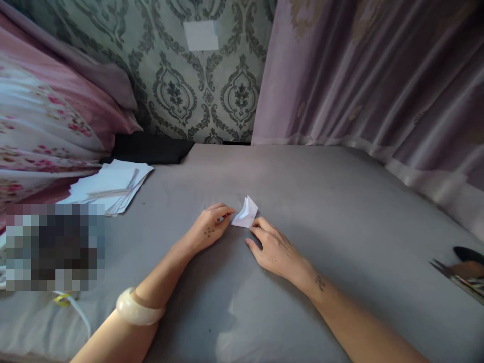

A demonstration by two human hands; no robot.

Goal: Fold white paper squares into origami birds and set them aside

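So there's this small folded white paper (247, 217) sitting around the middle of the grey surface (340, 212), well away from every edge, with a couple of its points sticking up. The right hand (274, 249) has its fingertips at the paper's near right corner, thumb held off to the side, so it isn't gripping anything. The left hand (212, 224) is just off the paper's left side, thumb and fingertips close together; can't tell if they're pinching an edge or not. Honestly, my worry is those upright points: a clumsy push from either side could bend them or add a crooked crease. And if only that right fingertip is steadying it, the whole thing could skid or twist, and the soft cloth probably makes crisp creases harder. Further out, there's a messy stack of paper (109, 184) by the left edge, behind it a black cloth (151, 148) at the far left corner, and a white cord (81, 315) near the near left corner. Toward the right edge there's a pointed metal tool (442, 267), maybe scissors, well clear of both hands.
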